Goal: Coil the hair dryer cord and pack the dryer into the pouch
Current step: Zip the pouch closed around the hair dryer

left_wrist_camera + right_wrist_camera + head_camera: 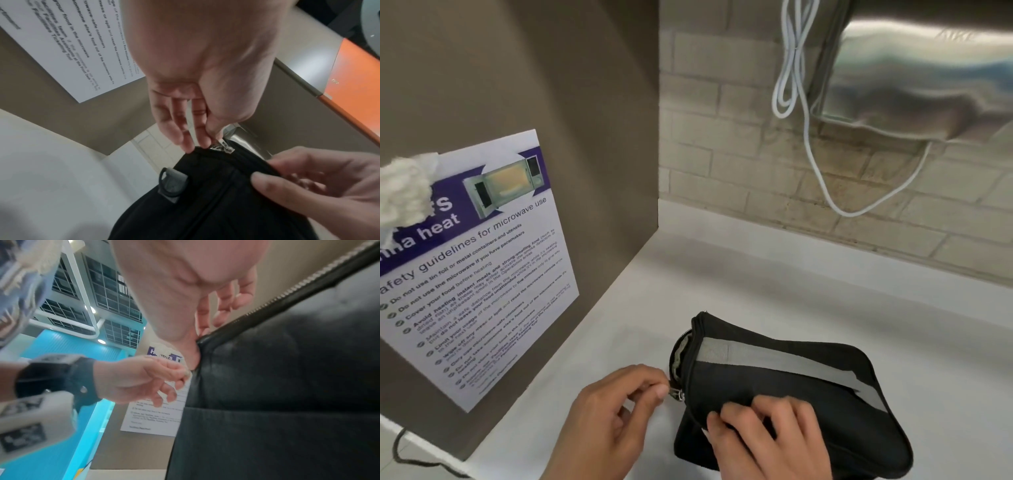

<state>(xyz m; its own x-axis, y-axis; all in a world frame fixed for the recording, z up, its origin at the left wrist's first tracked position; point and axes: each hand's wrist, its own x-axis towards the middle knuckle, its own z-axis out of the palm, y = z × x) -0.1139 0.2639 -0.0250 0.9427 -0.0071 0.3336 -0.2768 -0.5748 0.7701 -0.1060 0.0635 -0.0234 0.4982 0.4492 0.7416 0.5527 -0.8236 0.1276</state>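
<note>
A black pouch (808, 394) with a grey stripe lies on the white counter (774, 284). Its zipper gapes at the left end, where a bit of grey-green lining or contents (677, 359) shows. The hair dryer and its cord are not visible. My left hand (662, 389) pinches the metal zipper pull (678, 394) at the pouch's near-left corner. In the left wrist view the left hand (205, 142) holds the zipper pull (224, 148) above the pouch (205, 203). My right hand (750, 418) grips the pouch's near side, thumb and fingers curled into the fabric. The right hand (205, 324) holds the pouch (277, 386) beside its zipper.
A brown panel with a microwave safety poster (482, 257) stands at the left. A steel dispenser (911, 78) hangs on the tiled wall, with a white cable (804, 130) looping below it. A dark cord (410, 455) lies at the lower left.
</note>
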